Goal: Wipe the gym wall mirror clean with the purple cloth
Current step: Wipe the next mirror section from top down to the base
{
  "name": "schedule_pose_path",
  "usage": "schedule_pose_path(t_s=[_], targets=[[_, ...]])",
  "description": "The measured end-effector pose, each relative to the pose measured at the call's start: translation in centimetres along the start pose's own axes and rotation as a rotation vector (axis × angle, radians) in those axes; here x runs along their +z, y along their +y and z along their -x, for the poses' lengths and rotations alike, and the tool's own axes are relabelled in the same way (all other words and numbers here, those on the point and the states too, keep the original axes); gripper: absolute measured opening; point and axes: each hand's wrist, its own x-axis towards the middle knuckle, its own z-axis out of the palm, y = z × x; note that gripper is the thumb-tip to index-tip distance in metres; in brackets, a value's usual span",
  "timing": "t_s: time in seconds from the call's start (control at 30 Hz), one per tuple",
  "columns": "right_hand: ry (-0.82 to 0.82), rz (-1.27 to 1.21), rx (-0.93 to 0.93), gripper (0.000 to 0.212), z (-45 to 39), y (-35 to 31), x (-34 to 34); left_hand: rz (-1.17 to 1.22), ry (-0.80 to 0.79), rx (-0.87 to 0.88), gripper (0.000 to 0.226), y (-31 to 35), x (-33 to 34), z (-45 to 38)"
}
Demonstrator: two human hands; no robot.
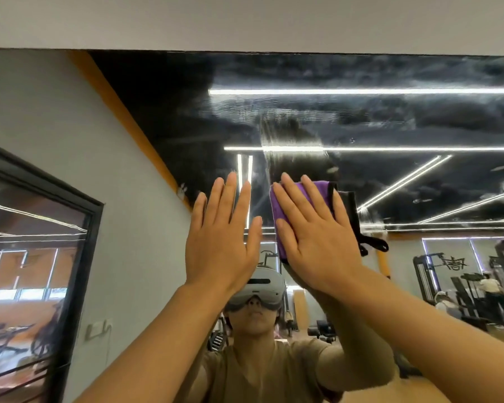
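Mirror (pixel 361 117) runs past the right frame edge, its upper glass smeared and streaky. Purple cloth (pixel 317 193) mostly hidden under the right hand (pixel 317 237), only its top and left edges showing. Reflected gym machines are blurry. Right grip: fingers straight, pressing cloth flat on glass. Left hand (pixel 221 239) spread, palm toward mirror beside it; contact unclear.

**A gym floor seen in a wall mirror**

The large smeared wall mirror (pixel 361 117) reflects black weight machines (pixel 437 274) at the right of the frame, long white ceiling light strips (pixel 361 91) above, and exercise bikes (pixel 9 338) lower left.
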Motion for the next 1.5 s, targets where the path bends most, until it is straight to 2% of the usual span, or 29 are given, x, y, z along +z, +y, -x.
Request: schedule_pose_path(t_s=[0.1,0.2,0.3,0.63,0.77,0.97,1.07,1.2,1.33,1.5], targets=[[-0.039,-0.006,-0.007,0.058,-3.8,0.8,-1.2,0.002,-0.005,-0.001,0.062,-0.1,0.0,0.0],[-0.031,-0.006,0.120,0.055,-9.8,2.2,-2.4,-0.008,-0.002,-0.005,0.064,-0.2,0.1,0.1],[-0.033,-0.025,0.162,0.056,-12.5,2.8,-2.9,-0.032,0.005,-0.001,0.066,-0.2,0.2,0.0],[-0.021,-0.028,0.099,0.058,0.4,2.9,-1.1,-0.022,-0.024,-0.119,0.074,2.2,0.5,-0.3],[-0.041,-0.028,0.064,0.061,-2.2,4.0,-1.7,-0.086,-0.028,-0.095,0.077,2.6,0.8,-0.4],[-0.020,-0.024,0.214,0.056,-12.1,7.6,-3.7,-0.119,-0.008,-0.076,0.069,2.5,1.2,-0.2],[-0.016,-0.032,0.192,0.056,-10.1,7.5,-3.4,-0.098,-0.019,-0.089,0.070,2.6,0.9,-0.2],[-0.029,-0.057,0.107,0.064,-2.2,7.6,-2.7,-0.064,-0.017,-0.106,0.069,3.0,0.7,-0.2],[-0.043,-0.120,0.057,0.059,3.5,8.3,-2.0,-0.020,-0.051,-0.134,0.076,4.6,0.9,-0.1],[-0.051,-0.044,-0.027,0.060,0.3,10.1,-2.6,-0.051,-0.049,-0.230,0.086,6.8,1.4,-0.4]])
